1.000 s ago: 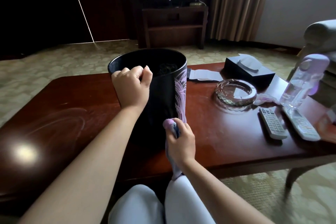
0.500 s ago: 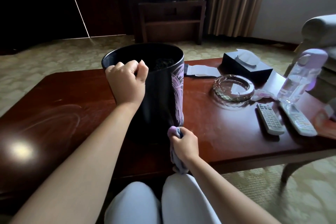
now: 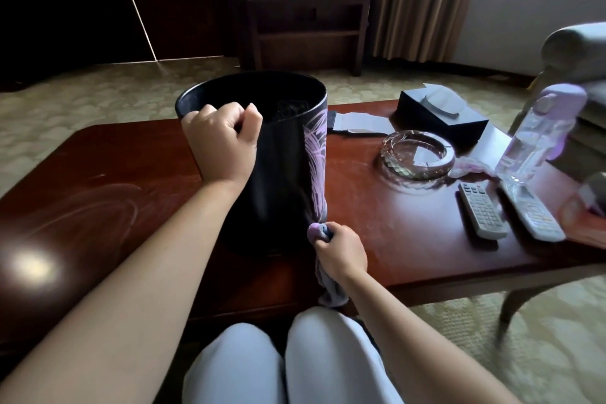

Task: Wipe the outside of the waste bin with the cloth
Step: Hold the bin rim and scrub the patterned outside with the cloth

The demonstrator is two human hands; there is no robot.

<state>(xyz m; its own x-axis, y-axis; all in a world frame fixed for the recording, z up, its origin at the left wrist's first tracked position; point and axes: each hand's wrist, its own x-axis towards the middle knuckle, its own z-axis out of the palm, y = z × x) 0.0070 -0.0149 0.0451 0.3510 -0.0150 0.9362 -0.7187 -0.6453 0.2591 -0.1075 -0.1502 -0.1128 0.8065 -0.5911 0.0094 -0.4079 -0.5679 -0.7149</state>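
Waste bin is standing upright on the wooden table, centre of view. Left hand is curling over the near rim at about 9 o'clock on the opening, fingers folded inside, steadying it. Right hand is bunching the cloth in a closed fist and pressing the wad against the bin's lower wall at roughly 5 o'clock; the cloth's tail is hanging off the table edge toward the knees.

Risk, as judged: the wiping pressure is acting low on the wall, so if the rim grip is slackening the bin could be sliding or tipping toward 11 o'clock. Contents inside are looking dark; cannot tell what they are. Glass ashtray and two remotes are lying at 3 o'clock, apart from the bin; a wide sweep could be knocking them.
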